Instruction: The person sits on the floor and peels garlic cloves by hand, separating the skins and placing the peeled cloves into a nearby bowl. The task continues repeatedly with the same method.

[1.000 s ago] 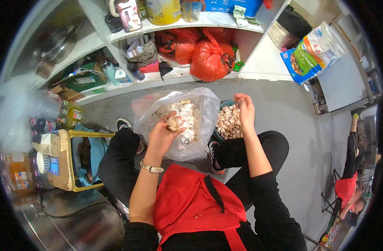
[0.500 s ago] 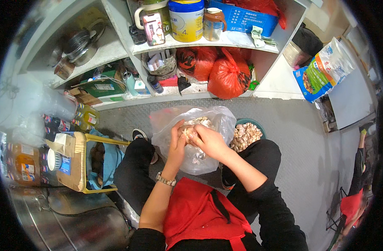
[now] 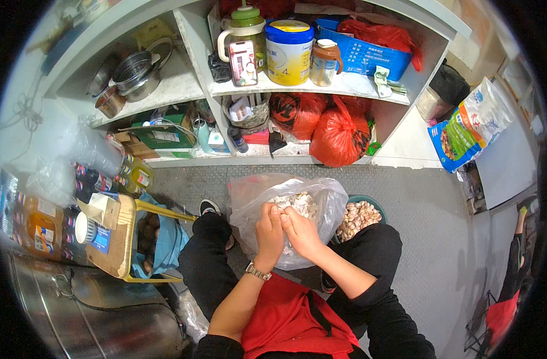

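- Your left hand [image 3: 269, 232] and right hand [image 3: 300, 232] meet at the centre of the frame, knuckles touching, directly over the mouth of the clear plastic bag [image 3: 249, 197].
- Fingers of both hands are curled narrow around something small and pale, likely a garlic clove; the piece itself is mostly hidden by the fingertips, so you cannot tell its shape for sure.
- The bag sits between your knees, propped open. Judgement: that placement lets scraps or skins fall straight in without reaching.
- The bag holds a heap of pale papery pieces [image 3: 297, 203], just above your hands in the frame.
- The round green basin [image 3: 369, 201] stands just right of the bag, touching it, filled with whole tan cloves [image 3: 357, 216]. Judgement: close to your right hand for easy pick-up.
- A wristwatch [image 3: 257, 271] sits on your left wrist; the red apron [image 3: 291, 317] covers your lap at the lower centre.
- Upper frame: white shelves [image 3: 184, 90] with red bags [image 3: 339, 134], a yellow tin [image 3: 288, 51] and metal pots [image 3: 136, 72], well apart from your hands.
- Left of frame: a wooden stool [image 3: 115, 239] with a yellow frame, beside your left leg.
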{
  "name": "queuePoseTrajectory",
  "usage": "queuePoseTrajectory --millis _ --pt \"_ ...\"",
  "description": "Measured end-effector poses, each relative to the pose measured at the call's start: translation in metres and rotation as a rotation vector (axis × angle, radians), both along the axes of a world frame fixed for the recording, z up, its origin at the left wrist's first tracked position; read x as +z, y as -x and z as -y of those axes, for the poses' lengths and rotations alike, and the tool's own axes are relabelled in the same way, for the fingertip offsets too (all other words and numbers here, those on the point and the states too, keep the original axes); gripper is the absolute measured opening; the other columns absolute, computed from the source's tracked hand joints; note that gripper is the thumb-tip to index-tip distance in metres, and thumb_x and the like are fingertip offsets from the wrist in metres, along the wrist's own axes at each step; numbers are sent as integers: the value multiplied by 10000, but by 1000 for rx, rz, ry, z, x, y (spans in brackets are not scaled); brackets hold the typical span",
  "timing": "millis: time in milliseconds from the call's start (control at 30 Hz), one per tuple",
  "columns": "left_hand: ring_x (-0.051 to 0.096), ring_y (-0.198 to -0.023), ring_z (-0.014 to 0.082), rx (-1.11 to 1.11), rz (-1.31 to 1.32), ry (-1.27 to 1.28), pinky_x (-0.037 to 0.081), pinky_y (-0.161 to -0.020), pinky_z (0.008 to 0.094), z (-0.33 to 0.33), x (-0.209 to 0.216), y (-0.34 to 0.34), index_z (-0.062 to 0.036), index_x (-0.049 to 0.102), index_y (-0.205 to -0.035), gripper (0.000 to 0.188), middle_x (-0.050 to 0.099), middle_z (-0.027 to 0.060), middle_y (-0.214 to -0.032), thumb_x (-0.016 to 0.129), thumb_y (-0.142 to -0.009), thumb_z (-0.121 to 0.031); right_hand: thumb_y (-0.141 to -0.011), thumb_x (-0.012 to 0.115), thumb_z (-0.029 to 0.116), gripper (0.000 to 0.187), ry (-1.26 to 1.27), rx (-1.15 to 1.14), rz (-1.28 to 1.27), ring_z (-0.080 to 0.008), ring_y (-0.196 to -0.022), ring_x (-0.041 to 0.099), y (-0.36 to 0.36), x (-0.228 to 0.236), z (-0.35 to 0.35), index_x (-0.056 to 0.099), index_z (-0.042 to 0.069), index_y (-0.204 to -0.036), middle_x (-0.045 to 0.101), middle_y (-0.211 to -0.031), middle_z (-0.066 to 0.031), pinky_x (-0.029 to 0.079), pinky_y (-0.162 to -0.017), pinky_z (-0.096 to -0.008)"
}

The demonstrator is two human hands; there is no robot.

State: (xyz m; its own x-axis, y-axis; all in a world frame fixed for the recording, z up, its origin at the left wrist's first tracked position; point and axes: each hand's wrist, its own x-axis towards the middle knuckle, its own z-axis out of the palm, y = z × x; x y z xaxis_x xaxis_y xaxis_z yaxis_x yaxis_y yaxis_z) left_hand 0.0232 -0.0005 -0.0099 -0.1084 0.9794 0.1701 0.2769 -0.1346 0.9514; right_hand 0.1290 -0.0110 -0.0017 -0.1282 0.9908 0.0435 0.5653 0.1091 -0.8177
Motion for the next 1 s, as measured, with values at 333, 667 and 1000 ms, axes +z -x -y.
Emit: queuePoseTrajectory --millis 333,667,1000 --pt "411 -536 70 -120 587 277 339 -450 231 4 -13 3 -88 492 -874 308 472 1 -710 355 -983 -341 -967 376 313 331 -21 -45 -153 -386 -657 592 -1 -2 5 468 18 -850 574 -669 -200 462 -595 -432" --pt "369 -430 80 -449 1072 402 291 -384 224 -4 2 16 -110 458 -913 369 432 12 -591 331 -975 -451 -947 452 245 228 -43 -171 -142 -348 -730 607 -22 -20 -13 514 29 -904 591 -739 -156 464 -625 -405" --pt "580 -623 257 -284 -62 -36 468 -576 358 -3 -3 20 -55 424 -1034 312 579 109 -779 621 -857 -219 -932 470 357 350 152 -97 -100 -225 -698 577 -42 -26 -15 466 69 -1132 559 -811 -84 461 -597 -350"
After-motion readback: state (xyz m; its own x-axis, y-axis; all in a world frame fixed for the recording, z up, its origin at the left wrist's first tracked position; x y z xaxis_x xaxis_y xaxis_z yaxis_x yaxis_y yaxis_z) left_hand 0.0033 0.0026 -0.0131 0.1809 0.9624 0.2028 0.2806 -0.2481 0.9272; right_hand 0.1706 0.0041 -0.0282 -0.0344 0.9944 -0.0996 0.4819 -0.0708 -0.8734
